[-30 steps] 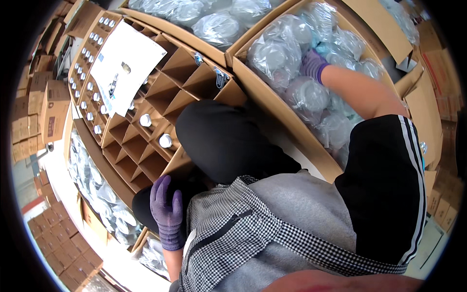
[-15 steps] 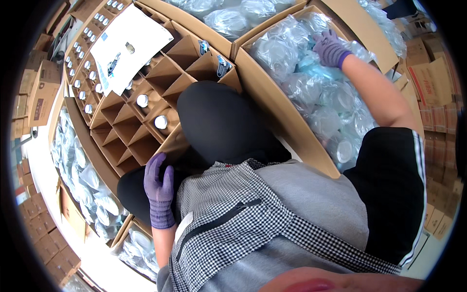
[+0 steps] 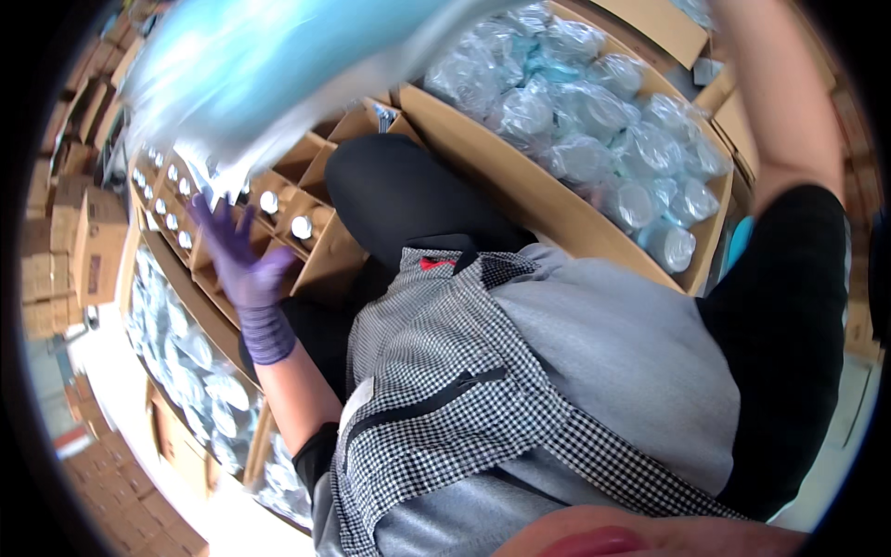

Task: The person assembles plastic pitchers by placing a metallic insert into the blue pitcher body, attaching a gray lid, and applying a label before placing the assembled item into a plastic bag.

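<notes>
Left hand in a purple knit glove, palm up and fingers spread wide, nothing in it; raised over the near-left part of a divided carton, contact with the cardboard not clear. Right forearm runs up and out at the top edge; right hand out of view, so its opening and any hold cannot be told.

Light-blue plastic, strongly motion-blurred, across the upper left, above the divided carton and hiding its far part. Its pale lower edge hangs just beyond the left fingertips.

In the divided carton: white-capped bottles standing in some cells, two of them near the person's dark-clothed knee, more in rows at the far left. Several cells near the knee without bottles.

Right of the knee: a long open carton full of rounded clear items in thin film, some bluish among them. Left of the divided carton: another box of clear plastic pieces. Checked apron on the person, grey top beneath; stacked brown cartons at far left
</notes>
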{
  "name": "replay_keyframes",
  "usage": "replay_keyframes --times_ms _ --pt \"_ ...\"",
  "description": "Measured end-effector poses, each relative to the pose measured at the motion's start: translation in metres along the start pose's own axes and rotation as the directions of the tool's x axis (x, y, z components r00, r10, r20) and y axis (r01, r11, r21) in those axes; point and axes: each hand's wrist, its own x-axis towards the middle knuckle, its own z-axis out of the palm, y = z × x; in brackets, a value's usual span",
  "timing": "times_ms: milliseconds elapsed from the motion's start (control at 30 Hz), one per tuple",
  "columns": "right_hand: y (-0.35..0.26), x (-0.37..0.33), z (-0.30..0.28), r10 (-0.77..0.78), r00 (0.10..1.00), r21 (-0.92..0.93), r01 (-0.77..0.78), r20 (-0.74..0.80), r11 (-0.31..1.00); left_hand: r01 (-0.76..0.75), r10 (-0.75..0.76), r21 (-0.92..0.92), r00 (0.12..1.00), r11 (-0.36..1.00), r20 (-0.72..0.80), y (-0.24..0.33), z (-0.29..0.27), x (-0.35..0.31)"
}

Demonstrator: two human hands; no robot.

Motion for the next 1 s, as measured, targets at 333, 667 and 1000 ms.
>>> replay_keyframes --times_ms 333,667,1000 --pt "-0.331 0.080 0.179 -0.015 0.932 0.761 -0.286 0.362 0.583 -0.026 0.048 0.256 0.996 0.966 -0.079 0.095 -0.112 0.024" --pt "-0.361 0.118 0.230 0.066 0.907 0.909 -0.413 0.416 -0.059 0.424 -0.415 -0.117 0.728 0.898 -0.547 0.044 -0.124 -0.053" --pt "-0.404 0.052 0.176 -0.183 0.909 0.662 -0.400 0.374 -0.634 0.045 -0.290 0.533 0.875 0.845 0.387 0.122 -0.145 0.040"
